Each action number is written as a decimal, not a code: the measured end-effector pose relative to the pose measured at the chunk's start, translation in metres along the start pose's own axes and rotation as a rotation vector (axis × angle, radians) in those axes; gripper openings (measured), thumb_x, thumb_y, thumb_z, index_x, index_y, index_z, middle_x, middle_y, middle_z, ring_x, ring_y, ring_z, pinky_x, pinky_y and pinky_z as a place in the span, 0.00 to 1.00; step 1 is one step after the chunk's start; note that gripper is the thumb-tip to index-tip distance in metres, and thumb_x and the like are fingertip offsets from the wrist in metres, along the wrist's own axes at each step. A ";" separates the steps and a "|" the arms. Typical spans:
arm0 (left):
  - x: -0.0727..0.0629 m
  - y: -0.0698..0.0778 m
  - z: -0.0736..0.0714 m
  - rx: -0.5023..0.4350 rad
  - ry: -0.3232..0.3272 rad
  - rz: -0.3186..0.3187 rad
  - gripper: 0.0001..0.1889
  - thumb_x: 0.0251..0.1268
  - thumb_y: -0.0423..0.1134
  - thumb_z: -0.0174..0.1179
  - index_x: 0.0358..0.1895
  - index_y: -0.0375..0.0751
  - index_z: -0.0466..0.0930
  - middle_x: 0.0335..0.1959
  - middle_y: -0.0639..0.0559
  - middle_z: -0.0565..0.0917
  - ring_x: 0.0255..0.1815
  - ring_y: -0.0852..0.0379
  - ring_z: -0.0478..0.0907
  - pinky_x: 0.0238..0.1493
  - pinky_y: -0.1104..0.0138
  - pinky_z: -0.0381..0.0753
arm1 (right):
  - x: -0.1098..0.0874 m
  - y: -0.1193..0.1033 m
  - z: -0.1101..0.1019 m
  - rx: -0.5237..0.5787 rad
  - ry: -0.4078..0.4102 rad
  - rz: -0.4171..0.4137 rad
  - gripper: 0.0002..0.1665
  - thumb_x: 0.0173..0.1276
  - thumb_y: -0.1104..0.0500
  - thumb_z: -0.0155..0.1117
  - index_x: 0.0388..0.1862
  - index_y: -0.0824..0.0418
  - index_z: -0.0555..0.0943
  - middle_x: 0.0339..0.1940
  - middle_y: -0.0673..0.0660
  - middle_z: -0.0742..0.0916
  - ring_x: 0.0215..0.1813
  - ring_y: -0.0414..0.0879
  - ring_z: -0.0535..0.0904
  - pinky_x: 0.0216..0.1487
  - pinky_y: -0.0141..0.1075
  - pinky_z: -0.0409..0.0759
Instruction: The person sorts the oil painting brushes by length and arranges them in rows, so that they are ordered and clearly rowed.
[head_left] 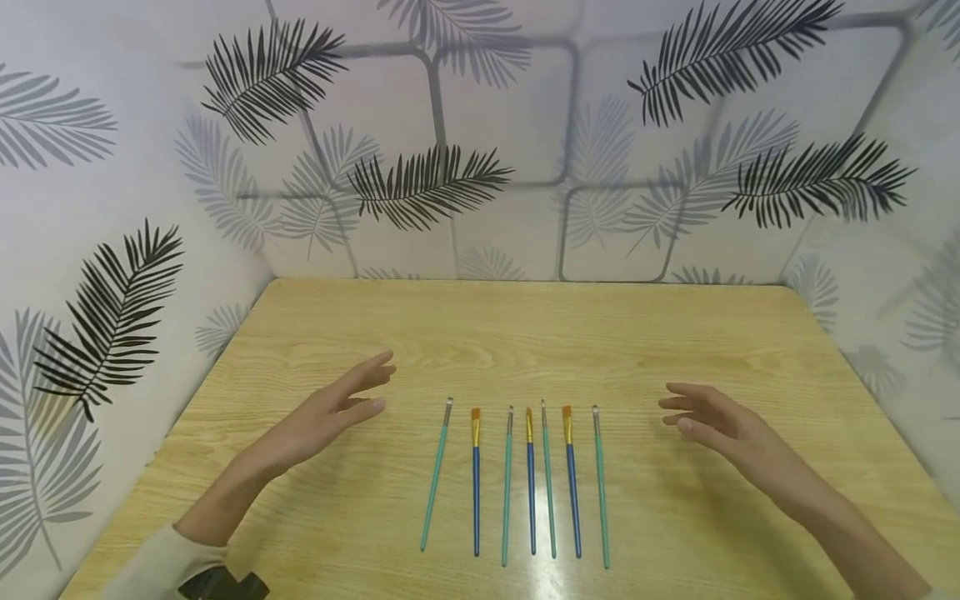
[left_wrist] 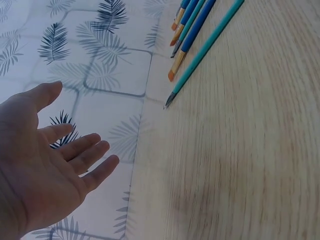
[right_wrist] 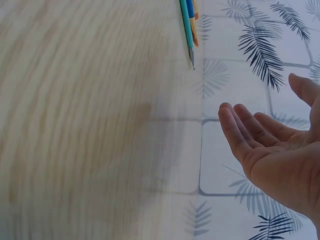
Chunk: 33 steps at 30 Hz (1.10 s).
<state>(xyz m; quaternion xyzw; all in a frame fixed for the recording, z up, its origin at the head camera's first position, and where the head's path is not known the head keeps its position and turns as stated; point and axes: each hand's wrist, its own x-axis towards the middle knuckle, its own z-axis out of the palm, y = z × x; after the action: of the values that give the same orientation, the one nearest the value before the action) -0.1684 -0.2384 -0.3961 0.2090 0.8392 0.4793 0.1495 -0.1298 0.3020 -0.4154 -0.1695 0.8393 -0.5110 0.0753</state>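
Observation:
Several paintbrushes lie in a loose row on the table, bristle ends pointing away from me. Some have teal handles, like the leftmost teal brush [head_left: 435,479] and the rightmost teal brush [head_left: 602,492]. Others have blue handles with gold ferrules and orange bristles, such as the blue brush [head_left: 476,492] second from the left. My left hand [head_left: 322,421] hovers left of the row, fingers extended and palm facing inward, holding nothing. On the other side my right hand [head_left: 716,425] is held above the table, fingers relaxed, with nothing in it. Both wrist views show bare palms apart from the brushes.
The wooden table [head_left: 525,333] has a light grain and a glare spot near its front. Behind it and at both sides stand pale walls [head_left: 510,117] with a leaf pattern. A dark object [head_left: 223,583] sits at the left sleeve's cuff.

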 end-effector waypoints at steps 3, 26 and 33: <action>0.000 0.002 0.003 -0.062 -0.006 -0.029 0.32 0.84 0.52 0.50 0.84 0.67 0.50 0.82 0.46 0.62 0.81 0.40 0.60 0.75 0.34 0.58 | 0.000 -0.001 0.003 0.048 0.005 -0.014 0.26 0.85 0.58 0.51 0.78 0.58 0.67 0.69 0.66 0.80 0.63 0.38 0.82 0.59 0.29 0.80; 0.007 0.008 0.030 -0.227 -0.062 -0.124 0.30 0.84 0.49 0.51 0.82 0.55 0.56 0.76 0.40 0.70 0.68 0.46 0.77 0.73 0.42 0.68 | 0.009 -0.011 0.032 0.182 -0.037 0.097 0.27 0.80 0.57 0.60 0.72 0.67 0.70 0.60 0.65 0.85 0.51 0.49 0.87 0.47 0.41 0.86; 0.008 0.007 0.036 -0.255 -0.080 -0.138 0.30 0.83 0.51 0.52 0.82 0.55 0.57 0.75 0.39 0.72 0.66 0.45 0.80 0.72 0.41 0.68 | 0.009 -0.013 0.038 0.205 -0.062 0.133 0.29 0.79 0.56 0.62 0.72 0.67 0.70 0.60 0.68 0.85 0.48 0.51 0.88 0.45 0.42 0.87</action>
<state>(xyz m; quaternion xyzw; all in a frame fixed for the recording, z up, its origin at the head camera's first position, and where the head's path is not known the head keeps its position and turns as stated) -0.1575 -0.2047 -0.4084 0.1492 0.7772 0.5620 0.2406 -0.1245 0.2614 -0.4208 -0.1205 0.7893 -0.5826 0.1519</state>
